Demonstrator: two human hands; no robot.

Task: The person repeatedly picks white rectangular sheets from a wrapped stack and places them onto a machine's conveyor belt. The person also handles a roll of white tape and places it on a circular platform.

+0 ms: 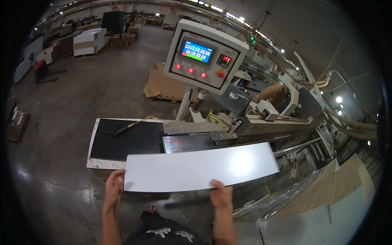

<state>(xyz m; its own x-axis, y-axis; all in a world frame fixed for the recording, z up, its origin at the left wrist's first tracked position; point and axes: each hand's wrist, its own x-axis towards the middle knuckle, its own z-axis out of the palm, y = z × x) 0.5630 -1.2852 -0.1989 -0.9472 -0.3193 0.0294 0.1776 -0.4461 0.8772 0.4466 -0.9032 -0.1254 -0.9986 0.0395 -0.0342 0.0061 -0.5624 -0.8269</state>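
A long white panel (183,169) with a glossy face is held level between my two hands, in front of the machine. My left hand (114,188) grips its left end, the thumb near the corner and the fingers partly hidden. Along the near edge, right of the middle, my right hand (221,193) grips it with the thumb on top; the fingers underneath are hidden. The panel hides part of the metal machine table (188,143) and the near side of the black mat (126,141).
A control panel (206,55) with a lit screen stands on a post behind the table. An air gun (122,129) lies on the mat. The machine's long beam (273,128) runs right. Plastic-wrapped boards (302,204) stand at the near right; a pallet jack (43,71) is far left.
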